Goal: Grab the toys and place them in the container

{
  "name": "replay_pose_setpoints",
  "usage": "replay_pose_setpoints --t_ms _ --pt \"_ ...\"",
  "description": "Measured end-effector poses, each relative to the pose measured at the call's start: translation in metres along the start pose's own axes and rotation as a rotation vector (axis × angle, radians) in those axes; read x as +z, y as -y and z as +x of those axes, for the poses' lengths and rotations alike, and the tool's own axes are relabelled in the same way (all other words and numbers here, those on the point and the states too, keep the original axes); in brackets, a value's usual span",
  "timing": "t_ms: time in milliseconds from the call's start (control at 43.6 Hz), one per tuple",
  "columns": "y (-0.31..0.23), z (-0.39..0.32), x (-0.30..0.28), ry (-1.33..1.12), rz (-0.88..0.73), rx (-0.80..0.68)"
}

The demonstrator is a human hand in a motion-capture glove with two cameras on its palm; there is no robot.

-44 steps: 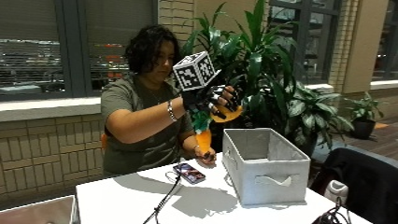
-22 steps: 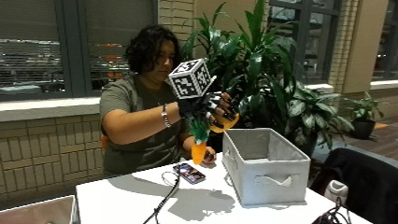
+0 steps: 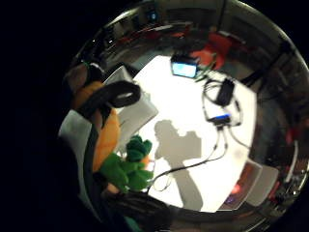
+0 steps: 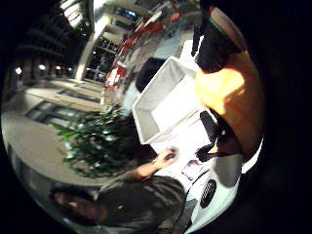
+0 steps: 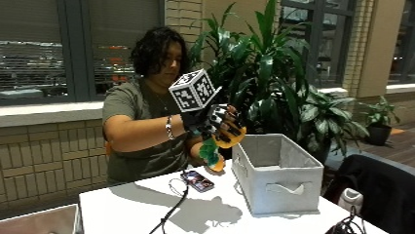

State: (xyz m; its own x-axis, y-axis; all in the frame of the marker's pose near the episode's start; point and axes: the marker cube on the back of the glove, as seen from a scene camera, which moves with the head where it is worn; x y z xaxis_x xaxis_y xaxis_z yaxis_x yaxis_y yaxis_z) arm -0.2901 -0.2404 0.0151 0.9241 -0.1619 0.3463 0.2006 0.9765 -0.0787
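Gloved right hand (image 5: 217, 124) curled round an orange plush carrot (image 5: 228, 141) beside the grey fabric container (image 5: 277, 178) on the white table (image 5: 129, 209), green leaves (image 3: 128, 164) dangling below the palm, container (image 4: 163, 100) apparently empty, though dim.

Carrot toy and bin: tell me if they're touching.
Apart. The outside view shows the carrot toy held in the gloved right hand, up beside the bin, with a gap below its green leaves.
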Motion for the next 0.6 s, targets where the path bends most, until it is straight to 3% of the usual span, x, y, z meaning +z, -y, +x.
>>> replay_pose_setpoints --t_ms 252,390,596 --pt "-0.004 0.002 0.012 -0.074 -0.039 0.019" --pt "-0.005 0.002 0.016 0.001 -0.068 0.033" --pt "-0.011 -0.002 0.012 -0.035 0.058 0.007"
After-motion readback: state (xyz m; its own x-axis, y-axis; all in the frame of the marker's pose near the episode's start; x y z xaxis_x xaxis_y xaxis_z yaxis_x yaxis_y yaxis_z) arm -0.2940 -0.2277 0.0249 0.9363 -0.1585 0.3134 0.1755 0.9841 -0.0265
